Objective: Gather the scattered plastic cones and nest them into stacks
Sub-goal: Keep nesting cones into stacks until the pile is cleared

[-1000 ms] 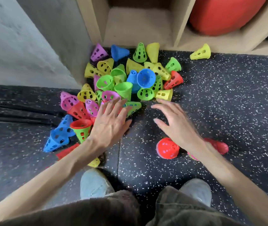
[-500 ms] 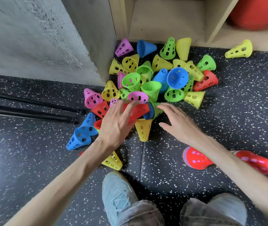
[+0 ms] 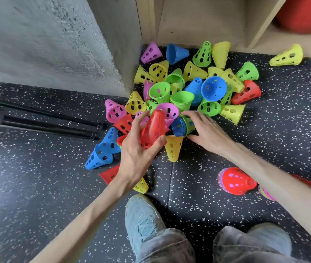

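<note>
A heap of several perforated plastic cones (image 3: 181, 88) in green, yellow, blue, pink and red lies on the speckled floor by a wall corner. My left hand (image 3: 137, 150) is shut on a red cone (image 3: 153, 128), lifted at the heap's near edge. My right hand (image 3: 205, 130) lies fingers spread over a blue cone nested in a green one (image 3: 182, 126), touching it. A yellow cone (image 3: 172, 149) lies between my hands. A nested stack with a red cone outermost (image 3: 235, 180) lies on its side under my right forearm.
A concrete wall (image 3: 56, 40) stands to the left of the heap and a wooden shelf unit (image 3: 198, 19) behind it. A lone yellow cone (image 3: 288, 56) lies far right. Black poles (image 3: 46, 126) lie on the floor to the left. My shoes (image 3: 143, 219) are below.
My left hand has closed around a red cone and raised it out of the heap. My right hand has slid forward onto the blue-and-green cone pair.
</note>
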